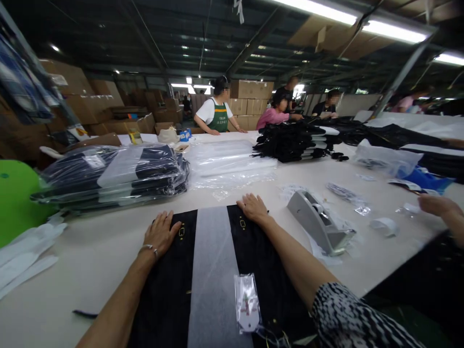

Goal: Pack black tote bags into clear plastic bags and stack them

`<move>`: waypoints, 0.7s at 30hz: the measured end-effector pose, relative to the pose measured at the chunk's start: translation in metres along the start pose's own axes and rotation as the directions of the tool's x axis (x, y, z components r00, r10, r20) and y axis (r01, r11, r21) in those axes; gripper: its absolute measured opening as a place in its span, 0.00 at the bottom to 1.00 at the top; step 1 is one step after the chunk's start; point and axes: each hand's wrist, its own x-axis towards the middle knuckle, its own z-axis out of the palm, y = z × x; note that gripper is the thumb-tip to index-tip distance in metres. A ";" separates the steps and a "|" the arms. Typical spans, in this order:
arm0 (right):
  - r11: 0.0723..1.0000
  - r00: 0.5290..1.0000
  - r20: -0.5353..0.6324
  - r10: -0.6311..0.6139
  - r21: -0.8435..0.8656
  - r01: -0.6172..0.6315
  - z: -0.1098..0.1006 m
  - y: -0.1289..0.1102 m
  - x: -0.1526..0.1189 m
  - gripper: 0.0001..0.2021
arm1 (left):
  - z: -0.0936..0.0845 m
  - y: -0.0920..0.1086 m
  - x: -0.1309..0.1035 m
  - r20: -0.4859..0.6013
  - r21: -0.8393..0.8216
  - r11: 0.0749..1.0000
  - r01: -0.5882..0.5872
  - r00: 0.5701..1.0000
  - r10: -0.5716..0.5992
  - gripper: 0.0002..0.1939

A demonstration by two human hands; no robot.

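Head camera: right in front of the person, a folded black garment [168, 287] lies flat on the pale worktop [94, 246], with a long white sheet [213, 261] running down its middle. The left hand [161, 233] rests on the garment's far left corner, a bracelet [148, 248] at the wrist; its grip is open, thumb out toward the sheet. The right hand [254, 209] lies palm down at the far edge on the other side of the sheet, its grip open too, fingers stretched forward. Just inside the left hand and just below the right, I can see small yellow outlines [181, 233] on the black cloth. Nearer the person, a tag in a clear sleeve [247, 304] lies along the sheet's right border.

To the right of the garment stands a grey tape dispenser [315, 222]. Beyond the garment are clear plastic bags [232, 159]; left of them sits a stack of dark clothes in plastic [119, 169], and right of them a tall pile of black garments [293, 140]. At the right edge a co-worker's hand [440, 205] hangs over the worktop; I cannot tell what it holds. Across the way, a person in a green apron [220, 117] has both hands on the worktop, and a person in pink [272, 120] is beside the black pile. Cardboard boxes [252, 90] are stacked behind.
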 end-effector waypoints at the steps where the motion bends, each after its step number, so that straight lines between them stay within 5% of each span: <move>1: 1.000 1.000 0.027 -0.007 -0.001 0.007 0.008 0.005 0.001 0.29 | 0.008 -0.006 0.002 0.018 -0.014 1.000 -0.001 1.000 0.001 0.35; 7: 1.000 0.997 0.067 -0.024 0.007 0.023 0.023 0.014 0.004 0.26 | 0.009 -0.009 0.001 0.011 -0.025 1.000 0.001 1.000 -0.001 0.35; 14: 0.997 0.997 -0.080 -0.006 0.070 0.011 0.006 0.004 -0.008 0.25 | -0.001 0.002 -0.003 0.023 -0.002 1.000 0.025 0.999 -0.025 0.35; 18: 0.968 0.979 -0.178 -0.094 0.215 0.132 -0.035 -0.008 -0.061 0.22 | 0.000 0.003 -0.003 -0.003 0.004 1.000 0.028 1.000 -0.028 0.35; 21: 0.863 0.957 -0.010 -0.291 0.428 0.267 -0.063 -0.023 -0.128 0.23 | 0.003 0.001 -0.002 -0.015 -0.001 1.000 0.028 0.999 -0.028 0.36</move>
